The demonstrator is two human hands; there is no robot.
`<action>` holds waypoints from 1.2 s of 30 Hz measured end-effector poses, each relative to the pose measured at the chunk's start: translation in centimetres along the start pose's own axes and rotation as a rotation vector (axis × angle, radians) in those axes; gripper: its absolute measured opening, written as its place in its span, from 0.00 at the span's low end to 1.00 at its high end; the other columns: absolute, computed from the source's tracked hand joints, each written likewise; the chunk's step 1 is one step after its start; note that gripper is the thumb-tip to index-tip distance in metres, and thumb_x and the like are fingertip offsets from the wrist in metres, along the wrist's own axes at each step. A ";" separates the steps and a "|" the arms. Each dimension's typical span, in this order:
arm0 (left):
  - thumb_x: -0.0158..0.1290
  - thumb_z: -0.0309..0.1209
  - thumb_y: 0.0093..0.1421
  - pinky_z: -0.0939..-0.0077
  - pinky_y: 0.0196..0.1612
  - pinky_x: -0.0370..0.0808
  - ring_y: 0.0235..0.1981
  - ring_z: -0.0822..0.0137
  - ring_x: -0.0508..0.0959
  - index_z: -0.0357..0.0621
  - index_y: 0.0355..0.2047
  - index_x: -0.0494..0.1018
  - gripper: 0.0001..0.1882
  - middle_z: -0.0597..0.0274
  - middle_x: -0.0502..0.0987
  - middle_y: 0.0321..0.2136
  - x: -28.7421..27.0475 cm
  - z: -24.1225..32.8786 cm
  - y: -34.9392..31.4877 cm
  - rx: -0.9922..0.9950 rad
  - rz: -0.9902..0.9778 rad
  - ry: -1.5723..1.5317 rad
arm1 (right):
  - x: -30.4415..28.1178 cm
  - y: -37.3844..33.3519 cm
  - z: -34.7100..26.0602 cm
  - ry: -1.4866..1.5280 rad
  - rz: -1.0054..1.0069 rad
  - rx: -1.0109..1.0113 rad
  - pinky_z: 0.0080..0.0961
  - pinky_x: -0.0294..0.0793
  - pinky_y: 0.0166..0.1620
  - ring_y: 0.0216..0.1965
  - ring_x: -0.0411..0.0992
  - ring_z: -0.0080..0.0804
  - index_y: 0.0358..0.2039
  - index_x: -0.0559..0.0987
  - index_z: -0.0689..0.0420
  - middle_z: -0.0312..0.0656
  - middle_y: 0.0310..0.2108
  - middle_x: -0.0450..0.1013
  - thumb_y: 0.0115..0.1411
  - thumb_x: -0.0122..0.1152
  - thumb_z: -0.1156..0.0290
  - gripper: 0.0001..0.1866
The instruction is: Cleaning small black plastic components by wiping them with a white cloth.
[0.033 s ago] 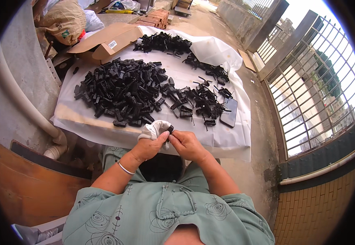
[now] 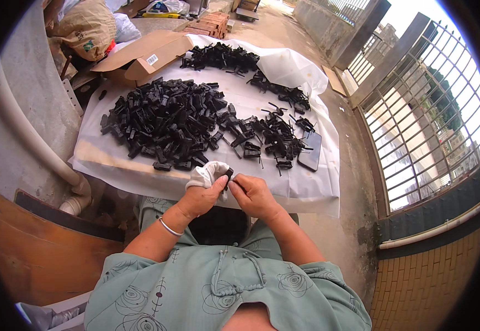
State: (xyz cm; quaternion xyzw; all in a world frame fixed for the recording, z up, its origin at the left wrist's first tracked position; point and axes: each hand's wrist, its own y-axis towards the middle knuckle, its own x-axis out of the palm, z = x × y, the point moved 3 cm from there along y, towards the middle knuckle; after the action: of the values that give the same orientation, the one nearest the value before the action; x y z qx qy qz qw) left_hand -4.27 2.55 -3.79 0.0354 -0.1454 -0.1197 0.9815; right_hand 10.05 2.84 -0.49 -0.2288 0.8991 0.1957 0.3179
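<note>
My left hand (image 2: 198, 199), its fingers covered by a white cloth glove (image 2: 201, 175) with the thumb bare, pinches a small black plastic part (image 2: 228, 173) at the table's near edge. Just right of it, my right hand (image 2: 255, 197) is closed, thumb against curled fingers; whatever lies between them is too small to make out. Beyond my hands spreads a large heap of similar black plastic parts (image 2: 163, 118). To its right lies a looser group of black parts with thin stems (image 2: 276, 135).
White sheeting (image 2: 306, 190) covers the table. A dark phone (image 2: 309, 151) lies at its right side. More black parts (image 2: 223, 58) line the far edge, beside an open cardboard box (image 2: 152, 55). A wall pipe (image 2: 30, 132) runs at left, a barred fence (image 2: 416, 121) at right.
My right hand has drawn slightly to the right, leaving a small gap at the black part. The part in my left hand now stands a little more upright and shows more.
</note>
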 end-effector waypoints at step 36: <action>0.54 0.23 0.55 0.83 0.43 0.67 0.37 0.76 0.68 0.39 0.44 0.64 0.16 0.66 0.70 0.34 1.0 1.7 -0.9 0.115 -0.028 0.130 | -0.8 -1.5 -0.5 0.284 0.226 0.134 0.18 0.62 0.28 0.23 0.60 0.17 0.30 0.73 0.63 0.32 0.19 0.63 0.62 0.50 0.69 0.10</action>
State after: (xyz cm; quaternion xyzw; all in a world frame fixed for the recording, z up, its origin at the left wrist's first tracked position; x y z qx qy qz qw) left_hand -4.07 1.43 -2.00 0.1015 -0.0873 -0.1224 0.9834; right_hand 11.15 1.58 0.13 -0.1299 0.9659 0.1357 0.1781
